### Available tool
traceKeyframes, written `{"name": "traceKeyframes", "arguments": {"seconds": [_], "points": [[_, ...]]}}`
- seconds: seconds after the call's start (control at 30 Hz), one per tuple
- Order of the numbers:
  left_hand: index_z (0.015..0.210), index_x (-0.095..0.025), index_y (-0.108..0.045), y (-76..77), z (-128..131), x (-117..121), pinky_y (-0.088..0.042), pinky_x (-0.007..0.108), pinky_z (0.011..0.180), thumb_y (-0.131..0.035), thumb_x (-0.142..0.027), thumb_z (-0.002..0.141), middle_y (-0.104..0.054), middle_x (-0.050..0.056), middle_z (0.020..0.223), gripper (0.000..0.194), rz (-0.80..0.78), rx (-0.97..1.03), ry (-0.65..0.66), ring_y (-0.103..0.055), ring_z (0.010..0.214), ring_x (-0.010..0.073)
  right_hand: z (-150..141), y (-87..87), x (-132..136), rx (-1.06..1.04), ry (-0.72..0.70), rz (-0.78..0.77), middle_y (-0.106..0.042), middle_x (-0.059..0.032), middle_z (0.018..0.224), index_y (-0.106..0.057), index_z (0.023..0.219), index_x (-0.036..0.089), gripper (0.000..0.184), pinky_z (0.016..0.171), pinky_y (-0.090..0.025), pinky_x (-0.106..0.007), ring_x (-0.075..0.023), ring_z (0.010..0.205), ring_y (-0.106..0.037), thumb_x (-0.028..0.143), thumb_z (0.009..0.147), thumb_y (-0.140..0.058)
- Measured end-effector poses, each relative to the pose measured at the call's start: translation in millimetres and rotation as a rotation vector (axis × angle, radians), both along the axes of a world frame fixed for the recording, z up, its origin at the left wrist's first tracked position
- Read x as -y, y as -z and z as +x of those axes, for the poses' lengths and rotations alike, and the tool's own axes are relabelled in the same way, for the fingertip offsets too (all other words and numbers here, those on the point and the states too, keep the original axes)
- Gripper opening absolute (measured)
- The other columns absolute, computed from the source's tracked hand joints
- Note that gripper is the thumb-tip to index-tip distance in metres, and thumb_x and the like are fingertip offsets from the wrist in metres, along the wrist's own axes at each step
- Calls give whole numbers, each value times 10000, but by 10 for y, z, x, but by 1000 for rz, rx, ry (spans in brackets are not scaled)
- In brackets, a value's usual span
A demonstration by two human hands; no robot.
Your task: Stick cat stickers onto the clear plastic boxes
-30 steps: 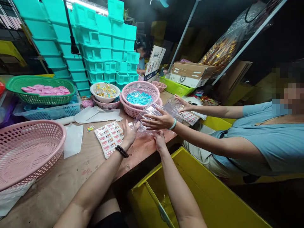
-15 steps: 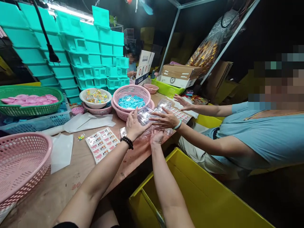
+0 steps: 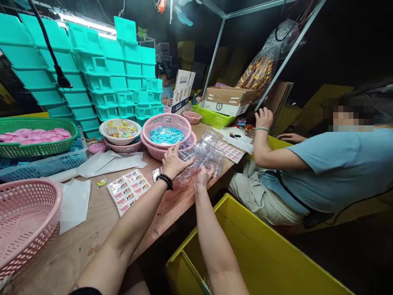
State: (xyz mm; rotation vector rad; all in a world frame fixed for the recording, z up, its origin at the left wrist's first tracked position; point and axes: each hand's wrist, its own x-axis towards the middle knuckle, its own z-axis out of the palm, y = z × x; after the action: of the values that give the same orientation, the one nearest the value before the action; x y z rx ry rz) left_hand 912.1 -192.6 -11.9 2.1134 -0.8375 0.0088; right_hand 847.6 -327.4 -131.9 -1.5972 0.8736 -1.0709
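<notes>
Presently: clear plastic boxes point(image 3: 204, 150), several, loosely heaped on the surface point(image 3: 101, 219), between and just beyond the hands. Left hand point(image 3: 176, 163), fingers spread, at the heap's left edge; right hand point(image 3: 205, 176), half-curled at its near edge, grip on a box cannot be told. Beyond left hand: pink basket point(image 3: 167, 119), blue pieces point(image 3: 168, 136) inside. Left of left hand: sticker sheet point(image 3: 129, 189). Progress, as judged: boxes gathered, not yet squared up. Since the earlier frame: co-worker's hands point(image 3: 264, 119) withdrawn from boxes, now right of right hand.

clear boxes point(image 3: 204, 150), sticker sheets point(image 3: 127, 190) on table point(image 3: 73, 246)
</notes>
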Motion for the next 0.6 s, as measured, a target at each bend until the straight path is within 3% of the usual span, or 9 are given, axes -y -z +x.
{"name": "traceKeyframes", "arguments": {"seconds": [0.1, 0.2, 0.3, 0.4, 0.5, 0.6], "points": [[1471, -259, -418, 18, 16, 11, -358, 464, 1084, -743, -653, 657, -489, 159, 1405, 960, -35, -10, 11, -466, 1289, 366, -92, -151, 47, -117, 152, -8, -289, -140, 1566, -150, 1551, 225, 951, 1131, -361, -462, -304, 1448, -306, 417, 712, -555], [1433, -217, -470, 38, 21, 32, -362, 446, 1081, -767, -624, 648, -520, 178, 1346, 932, -75, -21, -2, -470, 1283, 359, -149, -281, 69, -222, 195, -21, -197, -174, 1610, -221, 1541, 206, 1017, 1179, -185, -590, -392, 1496, -150, 388, 639, -653], [1408, -190, -497, 33, -5, 48, -367, 432, 1080, -805, -570, 629, -550, 175, 1280, 921, -170, -28, -35, -499, 1249, 343, -162, -337, 50, -283, 210, -28, -244, -208, 1588, -290, 1522, 200, 985, 1148, -162, -654, -445, 1463, -210, 391, 635, -672], [1390, -182, -513, -31, -59, -67, -386, 426, 1070, -822, -533, 620, -559, 156, 1243, 901, -333, -27, -73, -527, 1211, 321, -168, -317, 5, -282, 209, -52, -308, -220, 1556, -283, 1519, 174, 981, 1136, -231, -624, -433, 1427, -300, 380, 635, -654], [1383, -169, -518, -124, -110, -488, -412, 430, 1059, -830, -542, 593, -558, 147, 1219, 928, -451, -8, -129, -546, 1180, 310, -221, -272, -8, -239, 219, -92, -357, -200, 1530, -307, 1493, 171, 944, 1129, -294, -557, -385, 1375, -387, 326, 621, -634], [1405, -205, -498, -149, -130, -1223, -449, 439, 1024, -798, -570, 613, -559, 138, 1237, 922, -384, 40, -224, -577, 1128, 304, -340, -253, 65, -163, 250, -124, -454, -181, 1436, -374, 1430, 161, 853, 1080, -375, -494, -311, 1166, -555, 260, 611, -588]]}}
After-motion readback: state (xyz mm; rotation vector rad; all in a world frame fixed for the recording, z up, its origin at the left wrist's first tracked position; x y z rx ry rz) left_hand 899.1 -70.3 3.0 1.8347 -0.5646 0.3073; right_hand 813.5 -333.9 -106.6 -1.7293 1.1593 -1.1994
